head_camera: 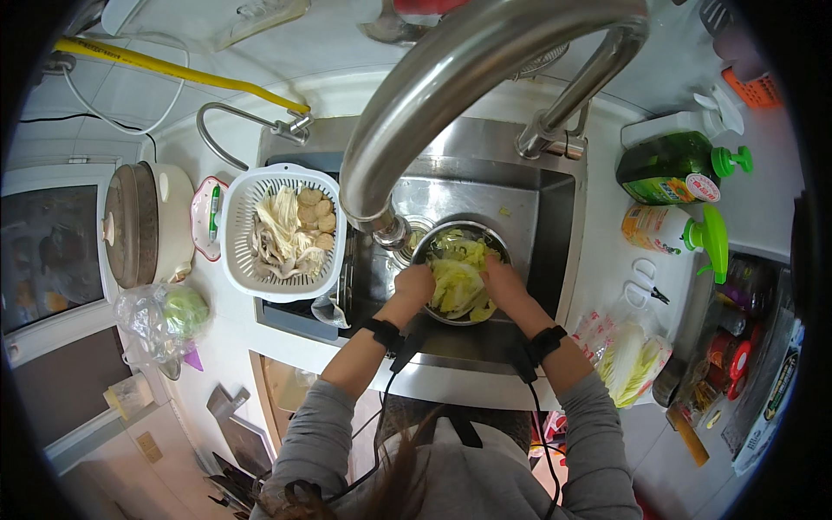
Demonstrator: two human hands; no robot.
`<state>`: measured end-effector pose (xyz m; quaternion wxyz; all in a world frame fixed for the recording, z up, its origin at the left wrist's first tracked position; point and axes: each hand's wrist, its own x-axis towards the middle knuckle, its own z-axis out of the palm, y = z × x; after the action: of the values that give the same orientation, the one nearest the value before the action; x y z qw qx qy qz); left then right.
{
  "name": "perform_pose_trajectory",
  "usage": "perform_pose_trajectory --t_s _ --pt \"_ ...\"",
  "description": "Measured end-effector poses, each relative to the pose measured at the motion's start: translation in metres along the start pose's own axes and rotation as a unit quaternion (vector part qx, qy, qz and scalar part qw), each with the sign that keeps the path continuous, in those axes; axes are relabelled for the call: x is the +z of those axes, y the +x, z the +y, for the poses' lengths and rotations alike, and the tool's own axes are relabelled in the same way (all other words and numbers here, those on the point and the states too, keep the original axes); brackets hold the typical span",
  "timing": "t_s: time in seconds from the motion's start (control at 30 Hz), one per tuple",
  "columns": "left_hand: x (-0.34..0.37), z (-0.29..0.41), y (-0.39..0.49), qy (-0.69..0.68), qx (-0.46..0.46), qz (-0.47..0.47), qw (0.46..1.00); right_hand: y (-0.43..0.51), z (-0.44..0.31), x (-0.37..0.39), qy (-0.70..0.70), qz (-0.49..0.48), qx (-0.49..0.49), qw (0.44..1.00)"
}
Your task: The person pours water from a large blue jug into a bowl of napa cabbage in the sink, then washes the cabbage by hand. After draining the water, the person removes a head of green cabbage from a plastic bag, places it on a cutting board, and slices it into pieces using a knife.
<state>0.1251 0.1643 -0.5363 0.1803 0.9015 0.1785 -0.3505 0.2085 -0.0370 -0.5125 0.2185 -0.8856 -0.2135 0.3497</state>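
Observation:
A round metal bowl (465, 323) of pale green cabbage leaves (455, 286) stands in the stainless steel sink (500, 188). At the bowl's left rim, my left hand (416, 285) reaches in against the leaves, its fingertips hidden. My right hand (502, 281) dips in from the right side and touches the leaves; its fingertips are also out of sight among them. Dark bands circle both wrists. Above the bowl's left side hangs the spout of a large steel faucet (390, 231), and no running water can be made out.
Left of the bowl, a white colander (283, 296) holds mushrooms and pale leafy pieces. Beyond it are a lidded pot (156, 221) and a bagged green vegetable (185, 311). On the right counter lie a green pump bottle (663, 168), a spray bottle (656, 229), scissors (643, 283) and bagged cabbage (630, 364).

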Motion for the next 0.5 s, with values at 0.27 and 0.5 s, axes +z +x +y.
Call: perform_pose_trajectory --t_s 0.27,0.5 --pt "-0.023 0.017 -0.006 -0.082 0.044 0.112 0.989 0.016 -0.004 -0.015 0.048 0.058 -0.040 0.996" --pt "0.001 0.012 0.013 -0.173 0.003 0.060 0.983 0.018 0.021 0.041 0.206 -0.083 0.194 0.955"
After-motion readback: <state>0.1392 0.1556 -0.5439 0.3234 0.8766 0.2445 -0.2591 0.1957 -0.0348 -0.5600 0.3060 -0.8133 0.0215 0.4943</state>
